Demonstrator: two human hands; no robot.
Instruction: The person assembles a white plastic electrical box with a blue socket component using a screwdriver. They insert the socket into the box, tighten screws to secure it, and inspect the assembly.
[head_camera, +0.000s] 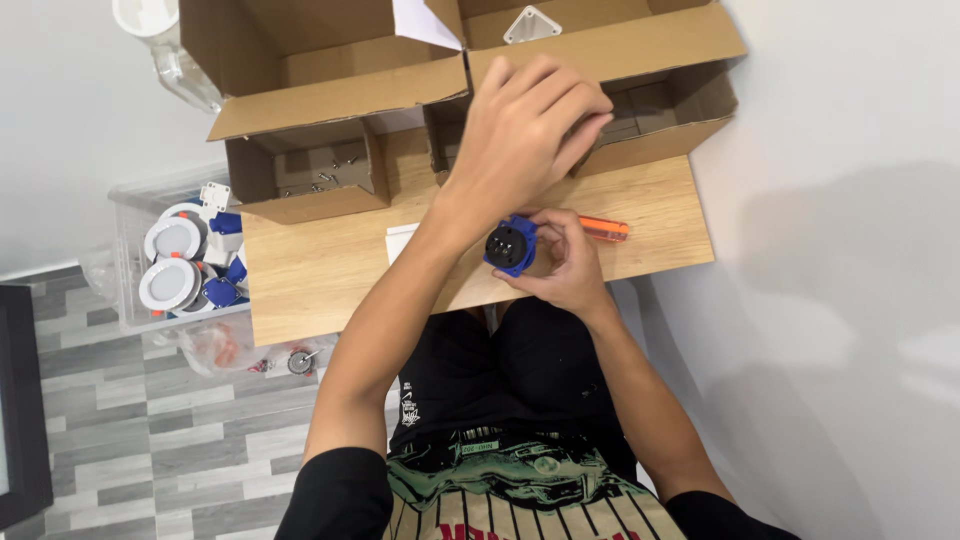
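Observation:
My right hand grips a blue round socket part with a black face, held just above the near edge of the small wooden table. My left hand is stretched forward over the right cardboard box, fingers curled at the box's inner compartment; whether it holds anything is hidden. An orange screwdriver lies on the table just right of my right hand. A white flat piece lies on the table under my left forearm.
A left cardboard box holds small screws in its compartment. A clear plastic bin of white round lamps and blue parts stands left of the table. A plastic bag lies on the grey plank floor. White wall at the right.

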